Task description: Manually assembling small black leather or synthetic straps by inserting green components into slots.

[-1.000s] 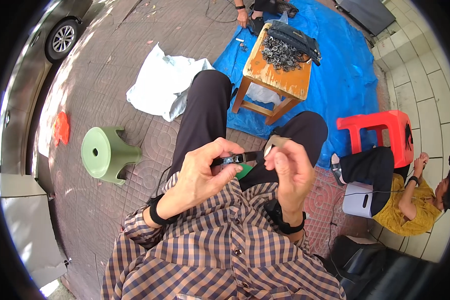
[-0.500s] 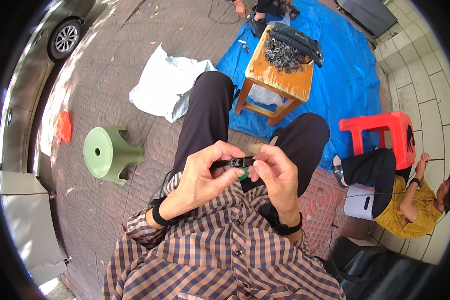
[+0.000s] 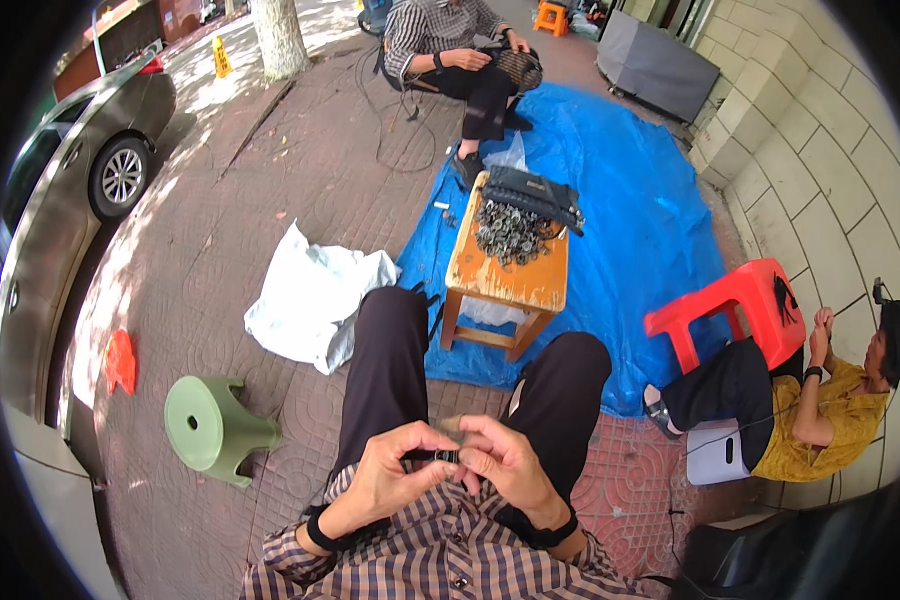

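While the left hand (image 3: 385, 477) had its fingers clamped on a black strap-like piece (image 3: 425, 455), on the near side of the wooden stool (image 3: 505, 285), holding that pinch steady seemed best. The right hand (image 3: 508, 465) hid the piece's other end; whether its fingers were clamped on it I could not tell.

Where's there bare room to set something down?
Blue sheet between the wooden stool and red stool; paving between the green stool and white sack. The wooden stool's far end is crowded with small dark pieces and a black pouch. The left hand and right hand sit close together.
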The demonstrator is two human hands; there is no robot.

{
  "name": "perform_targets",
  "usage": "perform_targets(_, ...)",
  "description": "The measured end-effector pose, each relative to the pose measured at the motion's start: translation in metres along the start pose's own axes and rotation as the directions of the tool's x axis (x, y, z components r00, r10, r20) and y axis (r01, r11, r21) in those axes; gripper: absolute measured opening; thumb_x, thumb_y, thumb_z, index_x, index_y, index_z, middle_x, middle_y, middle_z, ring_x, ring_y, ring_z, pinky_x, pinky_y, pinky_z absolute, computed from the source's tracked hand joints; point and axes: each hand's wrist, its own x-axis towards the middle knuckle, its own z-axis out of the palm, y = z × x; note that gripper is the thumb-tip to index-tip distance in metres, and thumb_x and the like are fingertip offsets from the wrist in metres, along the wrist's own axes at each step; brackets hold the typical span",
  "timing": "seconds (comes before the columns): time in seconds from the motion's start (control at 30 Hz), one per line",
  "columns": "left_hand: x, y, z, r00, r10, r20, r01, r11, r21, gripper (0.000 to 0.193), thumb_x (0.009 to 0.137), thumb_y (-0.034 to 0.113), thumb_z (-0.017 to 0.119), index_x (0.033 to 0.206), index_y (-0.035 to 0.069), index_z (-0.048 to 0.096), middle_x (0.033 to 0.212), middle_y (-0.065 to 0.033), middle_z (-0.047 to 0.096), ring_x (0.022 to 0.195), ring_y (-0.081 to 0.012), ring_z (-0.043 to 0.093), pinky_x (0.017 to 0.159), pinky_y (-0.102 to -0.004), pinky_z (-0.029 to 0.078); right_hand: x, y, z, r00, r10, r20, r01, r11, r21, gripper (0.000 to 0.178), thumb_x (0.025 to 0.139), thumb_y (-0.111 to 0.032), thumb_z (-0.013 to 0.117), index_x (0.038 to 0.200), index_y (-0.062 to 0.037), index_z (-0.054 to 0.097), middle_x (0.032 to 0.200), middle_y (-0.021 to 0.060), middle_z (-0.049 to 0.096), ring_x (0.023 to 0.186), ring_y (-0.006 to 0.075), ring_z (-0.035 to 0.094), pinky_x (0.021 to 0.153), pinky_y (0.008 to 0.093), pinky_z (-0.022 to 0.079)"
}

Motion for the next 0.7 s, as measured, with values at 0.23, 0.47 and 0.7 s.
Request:
perform_targets(0.23, 0.002, -0.009, 0.003, 0.998, 0.049, -0.05, -0.045, 0.997, 0.067, 0.014, 0.082, 0.008, 0.068, 0.093, 0.001, 0.06, 0.084, -0.003, 0.062, 0.077, -0.0066, 0.057, 0.068, -0.0221, 0.047, -0.001, 0.01, -0.002, 0.999, -0.02, -0.028, 0.023, 0.996, 0.081, 0.036, 0.096, -0.01, 0.048, 0.128, 0.0042, 0.04, 0.079, 0.0083, 0.061, 0.062, 0.0082, 0.055, 0.058, 0.0208, 0.045)
perform_targets(0.47, 0.003, -0.015, -0.002, 0.995, 0.068, 0.068, -0.07, 0.997, 0.034, 0.017, 0.083, 0.009, 0.069, 0.095, 0.0, 0.062, 0.088, -0.0042, 0.063, 0.08, -0.0071, 0.058, 0.07, -0.0221, 0.048, -0.003, 0.008, -0.006, 0.998, 0.017, 0.055, -0.024, 0.991, 0.133, 0.04, 0.096, -0.013, 0.047, 0.131, 0.0042, 0.036, 0.08, 0.0091, 0.061, 0.059, 0.0085, 0.054, 0.057, 0.0205, 0.044)
perform_targets(0.7, 0.005, -0.017, -0.001, 0.999, -0.043, 0.026, 0.045, 0.998, -0.048, 0.015, 0.084, 0.005, 0.066, 0.095, -0.001, 0.058, 0.087, -0.0035, 0.062, 0.081, -0.0071, 0.059, 0.072, -0.0212, 0.049, 0.0, 0.009, -0.005, 0.999, -0.008, -0.037, 0.011, 0.998, 0.062, 0.04, 0.095, -0.01, 0.05, 0.129, 0.0045, 0.038, 0.08, 0.0086, 0.061, 0.061, 0.0086, 0.055, 0.059, 0.0205, 0.046)
